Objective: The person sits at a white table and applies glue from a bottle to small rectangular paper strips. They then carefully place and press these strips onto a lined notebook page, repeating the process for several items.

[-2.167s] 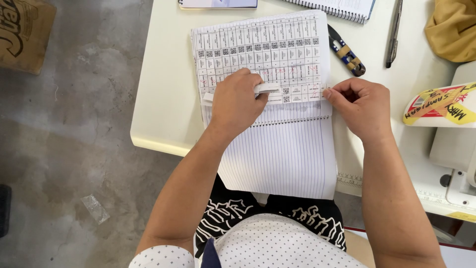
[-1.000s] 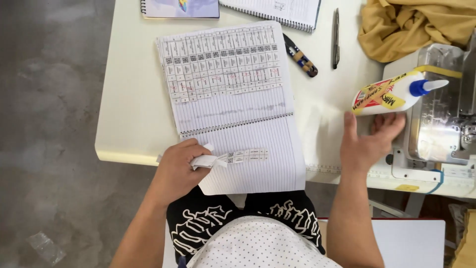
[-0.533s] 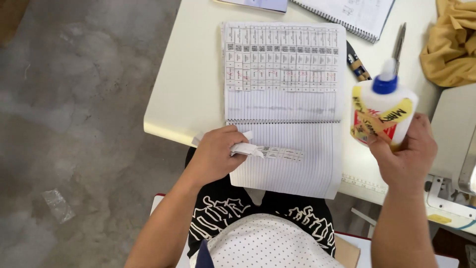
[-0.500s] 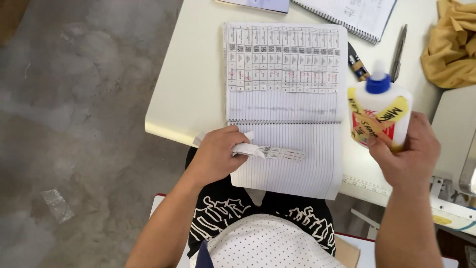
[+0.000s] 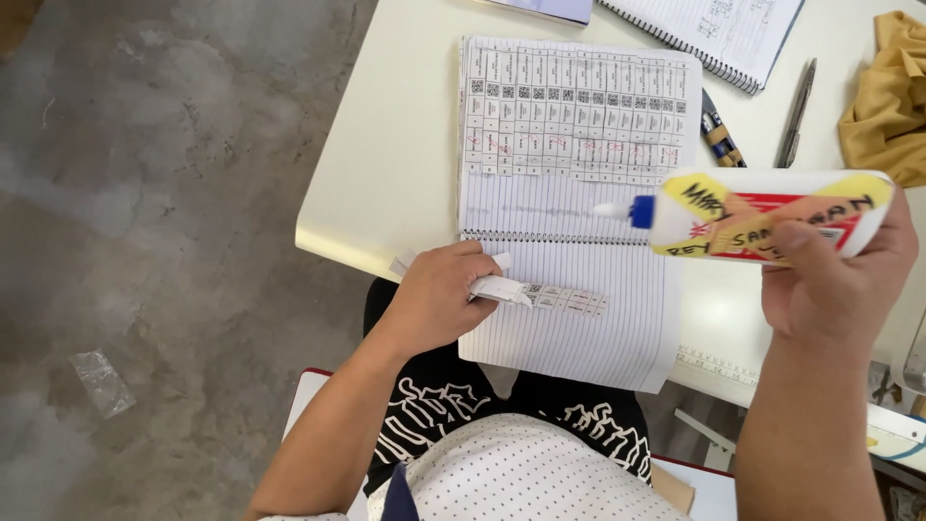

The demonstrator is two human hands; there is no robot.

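Note:
An open spiral notebook [image 5: 569, 318] lies on the cream table [image 5: 395, 164], its upper page covered with rows of small printed labels. My left hand [image 5: 439, 299] rests on the lower lined page near the spiral and pinches a narrow paper strip of labels [image 5: 550, 296]. My right hand [image 5: 839, 285] holds a white glue bottle [image 5: 762, 217] with a yellow and red label on its side. The bottle's blue-collared nozzle points left, just over the blank band of the upper page.
A second spiral notebook [image 5: 714, 29] lies at the table's far edge. A dark utility knife [image 5: 719, 135] and a pen [image 5: 796, 111] sit right of the open notebook. A mustard cloth [image 5: 892, 96] is at far right. Grey concrete floor [image 5: 145, 241] lies left.
My right hand has tipped the glue bottle from upright to lying sideways, nozzle pointing left over the upper page. My left hand still holds the label strip in the same spot.

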